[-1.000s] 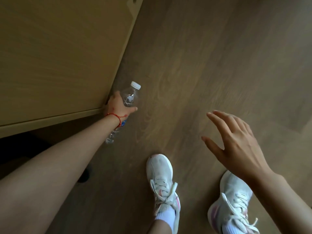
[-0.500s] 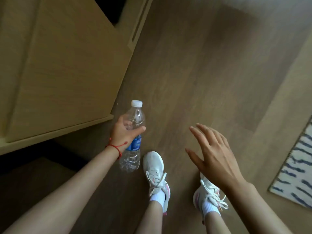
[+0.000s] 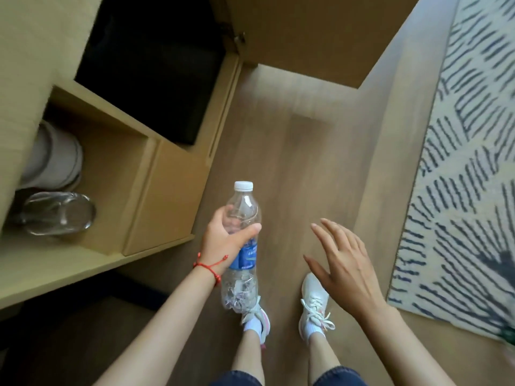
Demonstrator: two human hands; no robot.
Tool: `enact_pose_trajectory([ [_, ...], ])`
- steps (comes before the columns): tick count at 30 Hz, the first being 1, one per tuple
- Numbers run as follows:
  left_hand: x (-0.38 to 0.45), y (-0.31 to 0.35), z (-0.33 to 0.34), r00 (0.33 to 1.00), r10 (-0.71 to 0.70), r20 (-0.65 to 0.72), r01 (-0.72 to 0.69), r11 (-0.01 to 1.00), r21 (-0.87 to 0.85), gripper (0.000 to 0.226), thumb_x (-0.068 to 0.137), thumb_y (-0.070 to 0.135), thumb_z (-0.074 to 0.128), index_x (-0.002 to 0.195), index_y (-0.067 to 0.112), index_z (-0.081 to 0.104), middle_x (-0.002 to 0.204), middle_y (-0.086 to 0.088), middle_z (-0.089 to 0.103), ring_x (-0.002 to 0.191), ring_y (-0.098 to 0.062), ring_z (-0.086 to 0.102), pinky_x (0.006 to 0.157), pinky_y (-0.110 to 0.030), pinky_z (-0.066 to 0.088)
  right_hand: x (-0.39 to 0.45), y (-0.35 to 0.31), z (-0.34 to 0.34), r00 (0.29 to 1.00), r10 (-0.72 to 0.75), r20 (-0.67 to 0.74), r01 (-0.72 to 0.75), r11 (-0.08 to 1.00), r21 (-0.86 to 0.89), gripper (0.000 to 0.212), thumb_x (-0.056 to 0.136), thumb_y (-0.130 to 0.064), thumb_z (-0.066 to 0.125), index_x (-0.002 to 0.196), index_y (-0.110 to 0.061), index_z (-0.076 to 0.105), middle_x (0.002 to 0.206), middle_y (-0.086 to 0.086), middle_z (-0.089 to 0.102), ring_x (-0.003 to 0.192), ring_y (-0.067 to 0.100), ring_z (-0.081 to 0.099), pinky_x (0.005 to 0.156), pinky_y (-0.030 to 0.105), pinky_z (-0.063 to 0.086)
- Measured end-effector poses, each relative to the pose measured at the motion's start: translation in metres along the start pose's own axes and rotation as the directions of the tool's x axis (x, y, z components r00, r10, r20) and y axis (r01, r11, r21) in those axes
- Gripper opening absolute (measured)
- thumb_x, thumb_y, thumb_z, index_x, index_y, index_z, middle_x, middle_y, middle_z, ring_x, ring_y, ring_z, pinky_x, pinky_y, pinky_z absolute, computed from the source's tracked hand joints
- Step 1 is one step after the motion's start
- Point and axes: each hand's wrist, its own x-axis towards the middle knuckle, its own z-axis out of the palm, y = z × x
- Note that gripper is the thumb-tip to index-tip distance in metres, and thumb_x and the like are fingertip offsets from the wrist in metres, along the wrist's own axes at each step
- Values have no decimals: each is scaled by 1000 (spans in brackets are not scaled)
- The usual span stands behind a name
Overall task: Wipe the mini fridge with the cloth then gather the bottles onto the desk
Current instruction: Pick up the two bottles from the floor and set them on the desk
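The bottle, clear plastic with a white cap and a blue label, is held upright above the wooden floor, just past the edge of the wooden cabinet. It is gripped about its upper body by the left hand, with the thumb across the front and the fingers wrapped behind; a red cord is seen at that wrist. The right hand is empty, its fingers spread and relaxed, at 3 o'clock of the bottle and apart from it.

The mini fridge appears as a dark recess at 11 o'clock. A glass jug and a white vessel are noted on the open shelf at 9 o'clock. A patterned rug lies at 3 o'clock. No cloth is in view.

The step in hand is judged to be the gathering of the bottles, with one bottle lifted and not yet set down. The bench is not seen in the frame. The next move is judged to call for the bottle to be carried upright to the bench and stood there, the grip being kept firm until the base is seated. Whether further bottles remain cannot be told.
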Motion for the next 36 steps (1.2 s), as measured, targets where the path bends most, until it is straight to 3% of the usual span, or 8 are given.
enact_pose_trajectory([
  [2, -19, 27, 7, 1000, 28, 6, -28, 1000, 13, 68, 67, 16, 79, 126, 10, 43, 103, -10, 63, 86, -13, 61, 69, -14, 47, -8, 5, -29, 999, 21, -31, -21, 1000, 3, 50, 83, -44, 44, 123, -14, 49, 123, 15, 59, 114, 24, 45, 97, 36, 32],
  [6, -56, 64, 20, 998, 45, 38, -47, 997, 54, 71, 68, 21, 78, 128, 10, 43, 105, -8, 63, 91, -13, 61, 74, -22, 47, -23, 21, -83, 996, 60, -68, -61, 998, -20, 50, 84, -44, 42, 122, -12, 53, 123, 15, 59, 111, 30, 56, 97, 37, 37],
  [15, -135, 132, 64, 995, 63, 81, -73, 988, 138, 61, 71, 20, 76, 123, 8, 46, 101, -8, 62, 92, -20, 60, 73, -25, 44, -64, 59, -186, 966, 125, -225, -137, 990, -38, 47, 85, -41, 46, 123, -13, 49, 122, 16, 59, 113, 28, 51, 93, 44, 48],
  [19, -147, 162, 78, 987, 87, 132, -110, 978, 180, 56, 72, 22, 74, 121, 9, 48, 102, -7, 61, 90, -17, 57, 73, -26, 44, -84, 70, -205, 932, 239, -272, -252, 967, -17, 47, 85, -42, 44, 123, -15, 48, 121, 15, 59, 111, 27, 51, 92, 43, 47],
  [23, -141, 191, 96, 971, 111, 211, -159, 960, 228, 55, 74, 24, 73, 121, 10, 47, 107, -8, 60, 95, -18, 57, 66, -19, 43, -99, 80, -216, 882, 370, -291, -384, 923, 10, 48, 86, -43, 41, 123, -13, 48, 120, 15, 59, 108, 30, 57, 93, 43, 45],
  [31, -125, 241, 149, 878, 124, 462, -332, 854, 401, 50, 69, 31, 76, 109, 20, 49, 101, -3, 65, 97, -19, 60, 89, -38, 48, -119, 89, -234, 697, 639, -326, -622, 765, 167, 51, 86, -44, 39, 126, -14, 47, 125, 14, 56, 113, 31, 54, 94, 45, 44],
  [36, -133, 255, 185, 787, 84, 611, -431, 784, 447, 52, 67, 32, 78, 110, 18, 52, 97, 4, 64, 94, -13, 61, 88, -34, 49, -133, 87, -240, 570, 736, -365, -698, 668, 259, 51, 86, -44, 40, 127, -14, 46, 126, 14, 55, 115, 29, 51, 97, 44, 42],
])
